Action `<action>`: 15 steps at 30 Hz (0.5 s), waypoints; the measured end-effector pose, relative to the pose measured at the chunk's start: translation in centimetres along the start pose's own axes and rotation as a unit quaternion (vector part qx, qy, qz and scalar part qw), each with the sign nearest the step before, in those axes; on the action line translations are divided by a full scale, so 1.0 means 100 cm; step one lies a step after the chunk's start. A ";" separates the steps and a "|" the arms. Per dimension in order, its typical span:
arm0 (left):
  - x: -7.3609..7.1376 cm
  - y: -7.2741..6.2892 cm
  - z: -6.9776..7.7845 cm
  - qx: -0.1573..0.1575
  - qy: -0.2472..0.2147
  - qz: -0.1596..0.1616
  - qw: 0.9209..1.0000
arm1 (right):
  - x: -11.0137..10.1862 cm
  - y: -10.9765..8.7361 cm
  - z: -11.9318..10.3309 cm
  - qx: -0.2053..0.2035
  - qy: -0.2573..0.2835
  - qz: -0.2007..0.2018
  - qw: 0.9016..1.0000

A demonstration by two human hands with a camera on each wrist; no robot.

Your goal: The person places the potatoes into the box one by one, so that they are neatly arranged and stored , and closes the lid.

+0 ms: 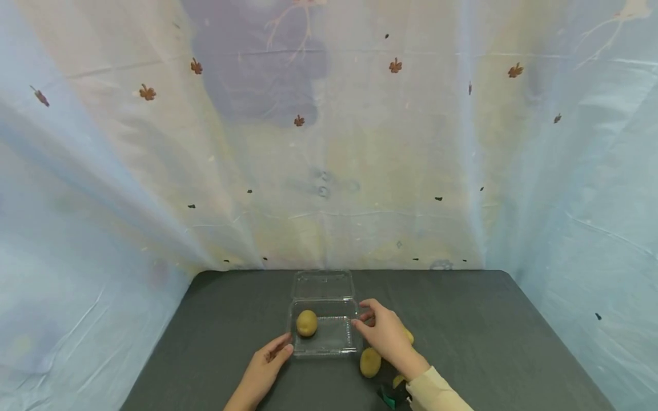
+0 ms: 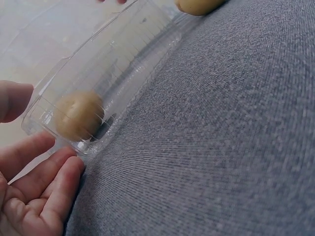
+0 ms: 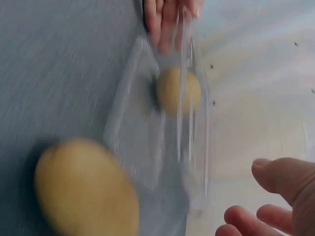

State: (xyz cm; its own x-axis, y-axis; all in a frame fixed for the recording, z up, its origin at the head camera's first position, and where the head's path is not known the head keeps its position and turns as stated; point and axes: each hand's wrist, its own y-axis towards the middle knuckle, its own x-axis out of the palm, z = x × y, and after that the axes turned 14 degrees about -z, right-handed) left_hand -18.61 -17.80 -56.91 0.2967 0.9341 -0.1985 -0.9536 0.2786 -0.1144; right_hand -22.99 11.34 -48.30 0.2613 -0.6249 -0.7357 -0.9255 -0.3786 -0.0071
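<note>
A clear plastic clamshell container (image 1: 329, 349) lies on the table with its lid (image 1: 324, 285) folded back on the far side. One potato (image 1: 307, 323) sits inside at the left end. My left hand (image 1: 262, 368) is at the container's near left corner, its relaxed fingers (image 2: 64, 179) and thumb right at the plastic. Over by the right rim, my right hand (image 1: 386, 337) holds nothing, and its thumb (image 3: 278, 177) and fingers are spread apart. Just beyond the container's right side, a second potato (image 1: 370, 363) rests on the table near that hand.
Another potato (image 1: 409, 335) shows partly behind the right hand, and one more (image 1: 398, 381) lies nearer, by the sleeve. A dark item with a green patch (image 1: 388, 398) is close to the right wrist. A patterned curtain (image 1: 329, 142) borders the dark table (image 1: 231, 319).
</note>
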 end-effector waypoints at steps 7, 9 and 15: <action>0.000 -0.001 0.002 -0.003 -0.006 -0.003 1.000 | -0.025 -0.026 0.035 0.042 0.007 0.011 0.999; 0.000 -0.001 0.002 -0.003 -0.007 -0.004 1.000 | -0.030 -0.033 0.043 0.058 0.017 0.008 0.998; -0.001 0.000 0.001 0.004 -0.014 -0.006 1.000 | -0.038 -0.049 0.063 0.092 0.040 -0.009 0.995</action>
State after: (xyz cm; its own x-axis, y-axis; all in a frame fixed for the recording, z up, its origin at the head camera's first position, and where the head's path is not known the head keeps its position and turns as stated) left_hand -18.62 -17.84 -56.78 0.3060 0.9367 -0.1700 -0.9506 0.2907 -0.1093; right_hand -21.21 19.88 -49.71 0.2921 -0.6740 -0.6785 -0.9532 -0.2628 -0.1493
